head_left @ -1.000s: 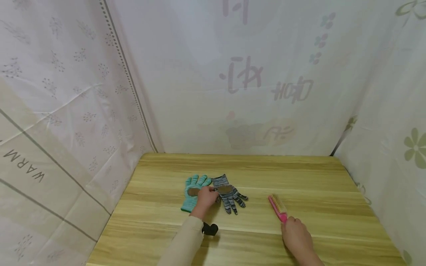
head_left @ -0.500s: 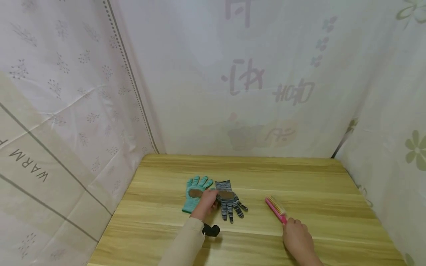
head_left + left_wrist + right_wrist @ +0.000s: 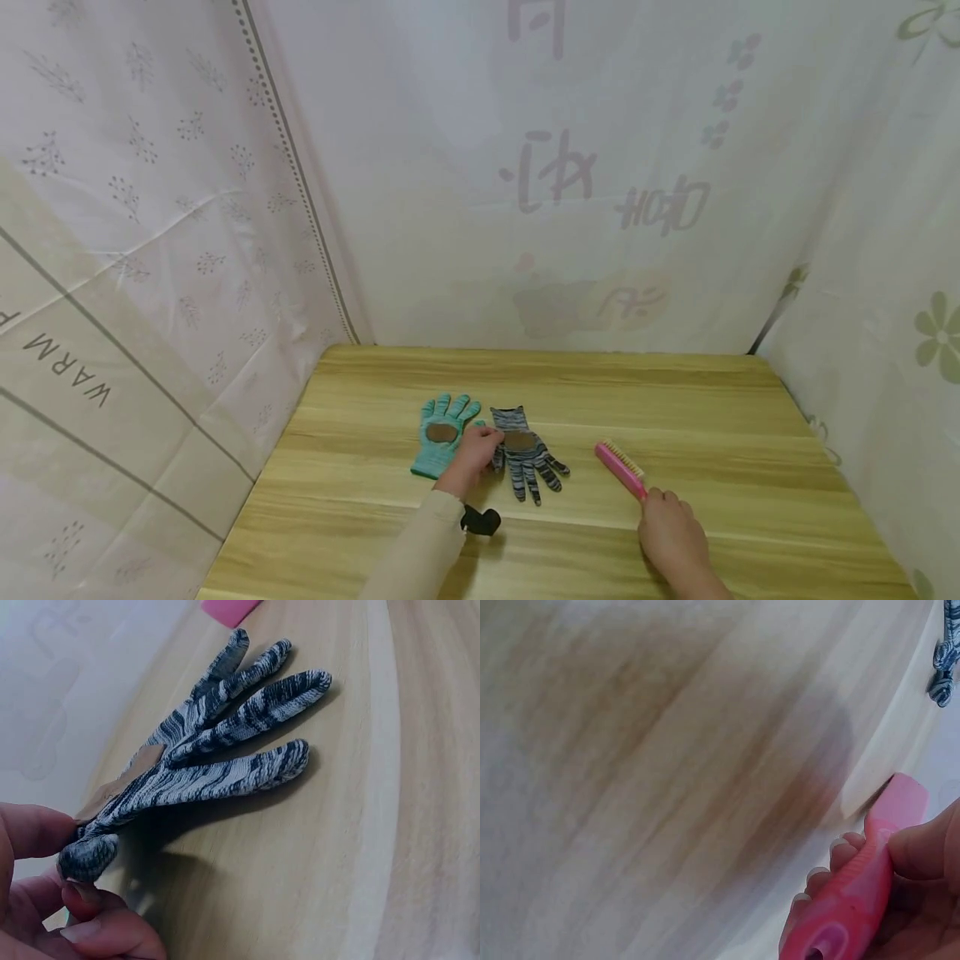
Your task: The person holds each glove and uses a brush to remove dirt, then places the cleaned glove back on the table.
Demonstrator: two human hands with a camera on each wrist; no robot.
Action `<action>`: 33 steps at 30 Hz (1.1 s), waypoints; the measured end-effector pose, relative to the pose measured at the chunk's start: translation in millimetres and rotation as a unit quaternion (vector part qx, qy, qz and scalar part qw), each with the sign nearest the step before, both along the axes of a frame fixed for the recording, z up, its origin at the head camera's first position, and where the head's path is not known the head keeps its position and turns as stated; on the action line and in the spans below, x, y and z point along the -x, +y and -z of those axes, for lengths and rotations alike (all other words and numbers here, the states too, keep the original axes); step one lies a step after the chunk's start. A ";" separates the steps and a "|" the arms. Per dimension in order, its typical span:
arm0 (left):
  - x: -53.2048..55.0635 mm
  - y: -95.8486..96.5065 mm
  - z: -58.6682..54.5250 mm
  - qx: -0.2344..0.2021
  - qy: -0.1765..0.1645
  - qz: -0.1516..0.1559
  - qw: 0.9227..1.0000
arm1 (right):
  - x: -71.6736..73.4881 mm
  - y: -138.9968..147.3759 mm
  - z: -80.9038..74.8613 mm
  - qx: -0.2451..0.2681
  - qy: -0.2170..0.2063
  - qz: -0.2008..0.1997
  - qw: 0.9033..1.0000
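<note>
A black-and-grey knit glove (image 3: pixel 528 471) with a brown oval patch lies palm-up, its cuff away from me and fingers toward the near side. My left hand (image 3: pixel 476 454) pinches it by the side nearest the green glove; the left wrist view shows thumb and fingers around that edge, with the glove fingers (image 3: pixel 247 701) spread beyond. My right hand (image 3: pixel 671 529) grips the handle of a pink brush (image 3: pixel 621 471) with pale bristles. In the right wrist view the thumb lies along the pink handle (image 3: pixel 847 896).
A green knit glove (image 3: pixel 435 458) with a similar brown patch lies left of the grey one, fingers pointing away. All this is on a wood-grain table (image 3: pixel 585 550). Patterned curtains (image 3: pixel 465 208) hang behind and at both sides. A black strap piece (image 3: pixel 482 522) sticks out at my left wrist.
The grey glove has shifted slightly right and toward me with my left hand. The brush has rolled in my right hand, so more of its pink back shows, and its head moved slightly left.
</note>
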State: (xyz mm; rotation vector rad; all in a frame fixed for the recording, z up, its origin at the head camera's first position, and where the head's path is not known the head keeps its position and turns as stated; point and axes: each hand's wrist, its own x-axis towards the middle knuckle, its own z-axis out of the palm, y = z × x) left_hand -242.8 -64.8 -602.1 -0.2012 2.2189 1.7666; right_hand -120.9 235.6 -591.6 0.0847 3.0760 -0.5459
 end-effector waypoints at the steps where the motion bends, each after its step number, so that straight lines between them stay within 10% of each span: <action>1: -0.7 0.9 -0.6 0.003 0.004 -0.003 1.000 | 0.3 0.1 0.2 0.002 -0.002 0.000 1.000; 22: -20.2 9.3 -9.6 -0.049 0.003 -0.039 0.998 | 7.6 -14.1 -21.3 0.080 -0.062 0.029 0.994; 33: -28.4 21.5 -12.6 -0.195 -0.020 -0.001 0.981 | 14.9 -42.5 -39.0 0.151 -0.044 0.030 0.987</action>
